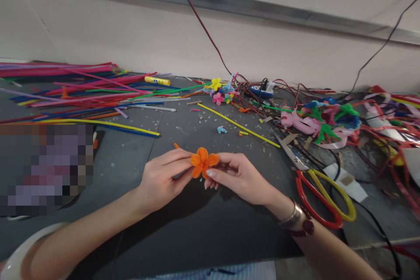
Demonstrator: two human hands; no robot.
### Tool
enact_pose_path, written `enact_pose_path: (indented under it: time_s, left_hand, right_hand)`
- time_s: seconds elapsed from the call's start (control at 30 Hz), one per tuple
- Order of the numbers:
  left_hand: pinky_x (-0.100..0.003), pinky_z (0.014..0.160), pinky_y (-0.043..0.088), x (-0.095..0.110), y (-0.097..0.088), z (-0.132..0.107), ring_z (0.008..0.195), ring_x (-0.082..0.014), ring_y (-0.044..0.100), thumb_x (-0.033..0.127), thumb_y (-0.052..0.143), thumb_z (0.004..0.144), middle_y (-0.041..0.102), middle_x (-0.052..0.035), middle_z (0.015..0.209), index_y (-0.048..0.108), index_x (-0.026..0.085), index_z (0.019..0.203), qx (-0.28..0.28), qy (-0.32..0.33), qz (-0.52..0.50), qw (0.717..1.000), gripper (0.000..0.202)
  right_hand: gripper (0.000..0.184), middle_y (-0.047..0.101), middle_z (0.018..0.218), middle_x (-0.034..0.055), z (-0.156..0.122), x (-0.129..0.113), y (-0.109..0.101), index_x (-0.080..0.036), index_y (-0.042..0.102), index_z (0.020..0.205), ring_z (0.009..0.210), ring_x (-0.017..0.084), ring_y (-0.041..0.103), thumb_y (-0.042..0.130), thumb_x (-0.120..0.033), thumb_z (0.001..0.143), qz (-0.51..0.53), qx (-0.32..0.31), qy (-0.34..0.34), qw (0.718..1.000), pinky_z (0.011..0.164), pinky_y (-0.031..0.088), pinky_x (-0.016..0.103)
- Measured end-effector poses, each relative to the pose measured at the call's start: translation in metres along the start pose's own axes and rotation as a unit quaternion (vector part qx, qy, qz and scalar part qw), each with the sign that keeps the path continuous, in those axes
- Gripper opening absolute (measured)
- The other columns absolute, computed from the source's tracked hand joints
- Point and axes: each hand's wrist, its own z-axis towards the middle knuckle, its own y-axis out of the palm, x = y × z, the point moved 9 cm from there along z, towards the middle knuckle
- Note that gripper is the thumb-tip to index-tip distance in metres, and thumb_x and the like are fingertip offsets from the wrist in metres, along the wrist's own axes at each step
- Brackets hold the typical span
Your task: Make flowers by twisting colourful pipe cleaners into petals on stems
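Observation:
An orange pipe-cleaner flower (204, 162) with rounded petals is held up between my two hands, facing me. My left hand (167, 176) pinches it from the left side, and a short orange end pokes up behind those fingers. On the other side, my right hand (239, 176) has its thumb pressed on a lower petal, with the fingers curled behind. The back of the flower is hidden. Beyond the hands lie a yellow pipe cleaner (239, 125) and a small light-blue scrap (222, 130).
Scissors (324, 194) with red and yellow handles lie right of my right hand. Many coloured pipe cleaners (88, 83) spread at the back left, near a yellow glue stick (157, 81). Small finished flowers (218, 97), cables and tangled ribbons (331, 122) line the back and right.

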Motion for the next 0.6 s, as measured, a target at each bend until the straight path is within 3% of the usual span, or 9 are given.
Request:
enact_pose_path:
  time_s: [0.17,0.6]
  left_hand:
    - [-0.025,0.068,0.053,-0.0031,-0.0040,-0.0001,0.071,-0.0131,0.063,0.009,0.061,0.073,0.067,-0.0037,0.080,0.060,0.017,0.079,0.018,-0.006,0.023,1.000,0.010]
    - [-0.022,0.069,0.052,0.0018,0.0004,-0.0003,0.070,-0.0119,0.063,0.006,0.060,0.072,0.068,-0.0024,0.076,0.061,0.016,0.078,-0.002,-0.011,-0.009,1.000,0.012]
  right_hand:
    - [0.018,0.063,0.068,0.0027,0.0008,0.0032,0.0025,-0.012,0.062,0.078,0.060,0.009,0.056,0.057,-0.030,0.079,0.005,-0.017,0.010,1.000,0.059,0.048,0.022]
    - [0.022,0.064,0.071,0.0029,-0.0003,-0.0023,0.0013,-0.015,0.065,0.075,0.064,0.011,0.058,0.051,-0.031,0.082,-0.068,0.017,-0.054,0.996,0.061,0.049,0.023]
